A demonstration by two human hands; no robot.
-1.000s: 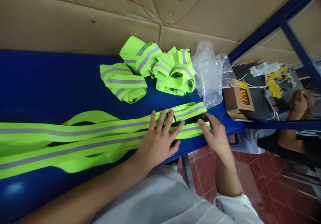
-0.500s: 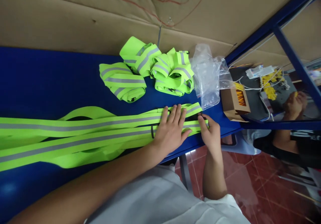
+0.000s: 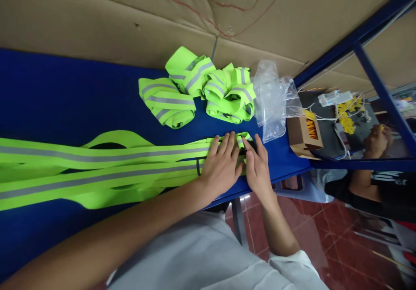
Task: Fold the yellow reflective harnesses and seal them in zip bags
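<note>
Long neon-yellow reflective straps (image 3: 107, 154) with a grey stripe stretch across the blue table from the left edge to my hands. My left hand (image 3: 222, 164) lies flat on them with its fingers stretched out, just right of a black slider buckle (image 3: 199, 167). Against the right end of the straps is my right hand (image 3: 259, 168), fingers extended, touching the short strap end (image 3: 240, 141), which is folded back toward my left hand. What lies beneath the right fingertips is partly hidden.
Several rolled reflective straps (image 3: 185, 86) are heaped behind. Clear plastic bags (image 3: 271, 99) lie beside them, near a cardboard box (image 3: 303, 136) with orange contents. Past a blue frame (image 3: 383, 77), another person's hands (image 3: 377, 140) are near yellow pieces (image 3: 347, 112).
My right hand has moved left, folding the strap end back toward my left hand. Its fingers have gone from pinching the end to lying extended. My left hand stays pressed on the straps.
</note>
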